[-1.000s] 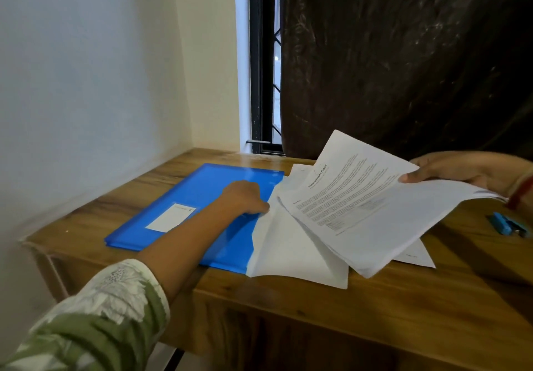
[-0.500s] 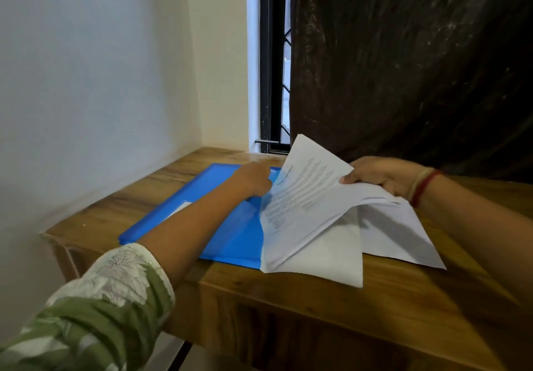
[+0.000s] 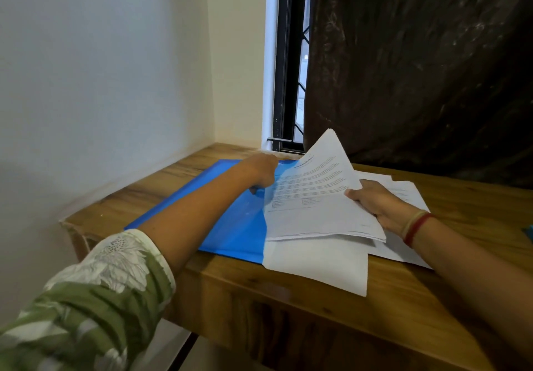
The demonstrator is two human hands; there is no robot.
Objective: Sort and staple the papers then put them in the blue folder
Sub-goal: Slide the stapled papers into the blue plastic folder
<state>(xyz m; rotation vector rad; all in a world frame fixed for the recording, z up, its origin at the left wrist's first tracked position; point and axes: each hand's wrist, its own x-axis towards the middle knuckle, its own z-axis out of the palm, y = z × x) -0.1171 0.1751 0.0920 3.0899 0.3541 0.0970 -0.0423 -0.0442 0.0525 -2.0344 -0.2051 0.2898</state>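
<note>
Filing looks in hand; no staple shows. The right hand (image 3: 377, 203) has its fingers (image 3: 357, 193) clasped on a tilted sheaf of papers (image 3: 311, 197) over the folder's (image 3: 225, 220) right edge. The left hand (image 3: 261, 168) curls at its far right corner; whether it holds the cover is hidden. Next: lift the cover and slide the sheaf in. More sheets (image 3: 323, 266) lie on the wooden bench (image 3: 317, 313). Behind the folder are a window (image 3: 288, 67) and a curtain (image 3: 418, 67).

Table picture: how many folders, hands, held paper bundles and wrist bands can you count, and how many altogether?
Blue folder: 1
Hands: 2, the left hand and the right hand
Paper bundle in the right hand's grip: 1
Wrist bands: 2, the cream band and the red band
Total: 6
</note>
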